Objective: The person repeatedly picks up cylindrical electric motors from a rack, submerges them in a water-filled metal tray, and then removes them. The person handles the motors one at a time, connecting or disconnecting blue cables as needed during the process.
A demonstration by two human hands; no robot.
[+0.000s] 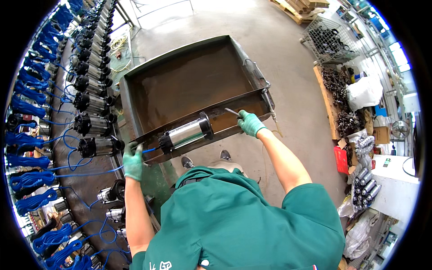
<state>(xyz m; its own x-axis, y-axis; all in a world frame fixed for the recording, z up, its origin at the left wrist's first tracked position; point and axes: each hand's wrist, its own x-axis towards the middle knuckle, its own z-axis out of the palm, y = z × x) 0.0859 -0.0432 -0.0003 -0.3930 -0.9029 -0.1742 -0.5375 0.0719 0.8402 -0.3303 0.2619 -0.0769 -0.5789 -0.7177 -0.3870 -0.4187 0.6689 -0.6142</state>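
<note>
A submersible pump (186, 134), a shiny steel cylinder with black ends, lies on its side across the near ledge of a dark metal tank (128, 105). My left hand (133, 163), in a green glove, is closed on the blue cable (150, 150) just left of the pump. That cable leaves the pump's left end and continues past the hand toward the rack. My gloved right hand (250, 123) is closed around a thin metal rod-like tool (232, 111), right of the pump and apart from it. The tool's exact kind is hidden by the fingers.
Brown liquid (191, 83) covers the tank's bottom. A valve with a hose (268, 99) sits on its right corner. Along my left runs a long rack with rows of pumps (94, 123) and blue cable coils (29, 159). On the right stand a wire cage (330, 40) and a red bin (341, 159).
</note>
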